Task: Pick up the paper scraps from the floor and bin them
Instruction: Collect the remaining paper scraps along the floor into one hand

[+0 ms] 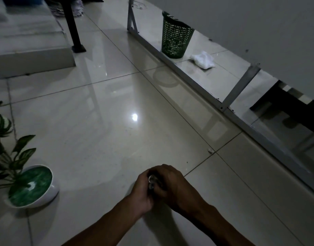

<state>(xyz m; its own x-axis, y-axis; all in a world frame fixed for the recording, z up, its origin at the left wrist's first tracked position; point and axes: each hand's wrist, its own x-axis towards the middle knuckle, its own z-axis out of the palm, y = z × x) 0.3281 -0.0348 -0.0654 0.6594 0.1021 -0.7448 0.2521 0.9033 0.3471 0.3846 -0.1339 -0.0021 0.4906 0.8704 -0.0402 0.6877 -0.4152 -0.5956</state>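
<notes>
Head view, landmark: green mesh bin (176, 35), standing upright on the glossy tiled floor (92, 121) behind a grey metal frame rail (193, 80), under a pale wall panel.
Left hand (142, 189): low in the frame, well away from the bin on the near side, fingers curled closed against the right hand.
Right hand (172, 184): pressed to the left hand, fingers folded over it.
Paper scraps (151, 181): a small pale wad, only partly visible, clasped between the two hands; both sets of fingers are closed on it.
Loose scrap (210, 150): a tiny pale bit on the floor at a tile joint, between the hands and the bin, nearer the hands.
White crumpled wad (203, 60): lying on the floor just beside the bin, behind the same rail; paper or plastic, cannot tell.
Plant pot (33, 187): white bowl with green filling and leaves, far from the bin, left of the hands.
Black post (73, 23): left of the bin, its foot beside a raised white step.
</notes>
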